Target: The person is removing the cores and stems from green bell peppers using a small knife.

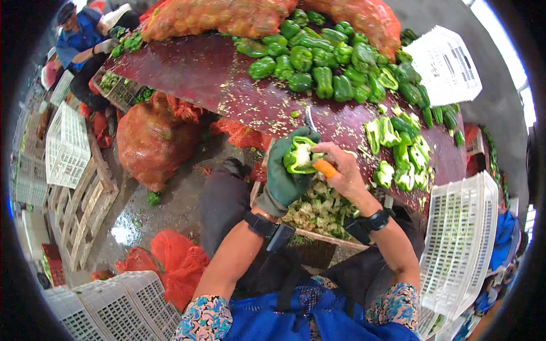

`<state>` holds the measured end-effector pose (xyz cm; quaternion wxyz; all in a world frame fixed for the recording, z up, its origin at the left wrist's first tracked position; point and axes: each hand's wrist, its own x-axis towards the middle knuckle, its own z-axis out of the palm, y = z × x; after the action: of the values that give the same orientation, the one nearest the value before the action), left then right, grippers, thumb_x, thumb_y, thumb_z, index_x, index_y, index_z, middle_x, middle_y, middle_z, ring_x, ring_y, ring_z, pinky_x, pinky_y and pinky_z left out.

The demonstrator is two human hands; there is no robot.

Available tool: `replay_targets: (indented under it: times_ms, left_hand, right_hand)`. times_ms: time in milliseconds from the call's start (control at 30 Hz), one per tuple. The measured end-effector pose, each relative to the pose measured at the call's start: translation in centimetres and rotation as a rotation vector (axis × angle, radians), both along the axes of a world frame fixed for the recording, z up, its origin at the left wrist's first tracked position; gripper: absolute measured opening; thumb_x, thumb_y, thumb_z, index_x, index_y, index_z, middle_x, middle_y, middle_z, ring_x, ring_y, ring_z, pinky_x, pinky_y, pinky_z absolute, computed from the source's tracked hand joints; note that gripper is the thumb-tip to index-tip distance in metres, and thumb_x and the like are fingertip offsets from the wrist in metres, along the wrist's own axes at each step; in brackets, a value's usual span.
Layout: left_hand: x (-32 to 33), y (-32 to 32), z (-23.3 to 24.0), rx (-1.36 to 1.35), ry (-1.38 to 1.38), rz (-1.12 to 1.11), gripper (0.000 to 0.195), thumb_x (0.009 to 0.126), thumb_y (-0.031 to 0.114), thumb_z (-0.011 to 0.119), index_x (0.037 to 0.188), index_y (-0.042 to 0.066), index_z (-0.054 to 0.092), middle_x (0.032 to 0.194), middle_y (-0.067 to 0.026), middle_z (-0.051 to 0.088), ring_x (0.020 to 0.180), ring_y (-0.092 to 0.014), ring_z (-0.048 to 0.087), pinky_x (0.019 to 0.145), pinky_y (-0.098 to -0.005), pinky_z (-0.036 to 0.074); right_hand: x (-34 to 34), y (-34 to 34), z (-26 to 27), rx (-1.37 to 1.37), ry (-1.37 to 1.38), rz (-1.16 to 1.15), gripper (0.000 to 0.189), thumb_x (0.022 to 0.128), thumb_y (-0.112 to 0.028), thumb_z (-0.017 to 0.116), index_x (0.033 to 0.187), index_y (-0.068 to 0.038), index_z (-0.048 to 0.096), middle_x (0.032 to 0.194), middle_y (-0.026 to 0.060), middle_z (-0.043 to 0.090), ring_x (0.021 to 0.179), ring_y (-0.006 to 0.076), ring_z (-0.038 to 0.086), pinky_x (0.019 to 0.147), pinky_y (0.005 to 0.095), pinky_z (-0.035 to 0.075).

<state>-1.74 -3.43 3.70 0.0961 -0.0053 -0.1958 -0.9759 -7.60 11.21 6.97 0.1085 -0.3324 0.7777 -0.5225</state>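
My left hand (278,183), in a green and grey work glove, holds a cut-open green bell pepper (297,158) with its pale inside facing up. In my bare right hand (346,170) is an orange handle (325,168), its front end against the pepper's opening; the tool's working end is hidden. A curved metal blade (310,119) shows just beyond the gloved fingers, and I cannot tell whether it belongs to that handle. Below both hands sits a crate of pepper cores and scraps (318,209). Cut pepper halves (403,155) lie right of my hands on the dark red table (192,70).
Whole green peppers (324,59) are heaped at the table's far side, beside filled orange mesh sacks (222,19). White plastic crates (460,243) stand at right. Another full sack (155,136) and a wooden pallet (87,200) are at left. A co-worker (79,38) sits far left.
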Motion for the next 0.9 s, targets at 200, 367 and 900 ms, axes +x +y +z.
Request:
replay_targets:
  times_ms: [200, 367, 900]
  left_hand:
    - [-0.3, 1.5, -1.4, -0.144, 0.027, -0.072, 0.038, 0.101, 0.026, 0.044, 0.127, 0.0, 0.056, 0.123, -0.0112, 0.062, 0.111, -0.022, 0.06, 0.101, -0.0367, 0.047]
    - [-0.3, 1.7, -3.9, -0.762, 0.241, 0.201, 0.046, 0.088, 0.0, 0.065, 0.132, 0.005, 0.051, 0.133, -0.0109, 0.056, 0.114, -0.021, 0.057, 0.098, -0.0367, 0.048]
    - [0.5, 2.5, 0.0, -0.173, 0.066, -0.278, 0.042, 0.103, 0.041, 0.046, 0.118, 0.005, 0.061, 0.116, -0.0041, 0.062, 0.107, -0.013, 0.06, 0.095, -0.0311, 0.049]
  right_hand:
    - [2.6, 0.2, -1.5, 0.237, 0.448, -0.25, 0.022, 0.081, -0.002, 0.064, 0.103, -0.001, 0.065, 0.066, 0.0162, 0.063, 0.056, 0.0243, 0.066, 0.054, 0.0333, 0.049]
    - [3.1, -0.3, -0.3, -0.07, -0.492, -0.291, 0.021, 0.092, -0.006, 0.054, 0.107, 0.002, 0.066, 0.067, 0.0049, 0.064, 0.054, 0.0108, 0.061, 0.048, 0.0263, 0.045]
    - [1.9, 2.1, -1.2, -0.262, -0.912, 0.023, 0.025, 0.098, -0.019, 0.056, 0.116, -0.002, 0.059, 0.079, 0.0005, 0.058, 0.062, 0.0091, 0.058, 0.045, 0.0168, 0.04]
